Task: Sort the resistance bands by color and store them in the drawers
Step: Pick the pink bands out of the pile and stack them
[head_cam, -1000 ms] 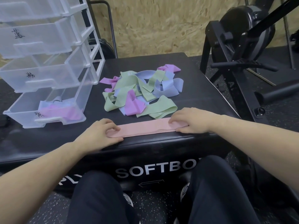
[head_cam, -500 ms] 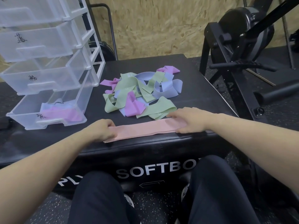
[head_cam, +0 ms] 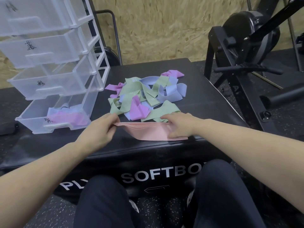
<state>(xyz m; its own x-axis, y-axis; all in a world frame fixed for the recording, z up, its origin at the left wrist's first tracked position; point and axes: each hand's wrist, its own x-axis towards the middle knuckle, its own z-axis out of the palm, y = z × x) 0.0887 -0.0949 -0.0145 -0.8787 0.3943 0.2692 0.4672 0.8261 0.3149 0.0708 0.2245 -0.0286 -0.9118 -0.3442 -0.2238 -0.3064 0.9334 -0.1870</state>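
Note:
A pink resistance band (head_cam: 148, 132) lies at the front edge of the black soft box (head_cam: 205, 104). My left hand (head_cam: 100, 129) pinches its left end and lifts that end off the surface. My right hand (head_cam: 179, 125) holds down the band's right part, fingers bent onto it. Behind them sits a heap of green, blue and purple bands (head_cam: 144, 96). To the left stands a clear plastic drawer unit (head_cam: 54, 66); its bottom drawer (head_cam: 32, 119) is pulled out and holds purple and blue bands.
The upper drawers of the unit are partly pulled out and bear black handwritten labels. A black exercise machine (head_cam: 246, 51) stands at the right, close to the box. A chipboard wall runs behind. My knees are below the box's front.
The pink band lay flat and stretched between both hands. My left hand has now raised its end and brought it toward the right, so the band is folding over.

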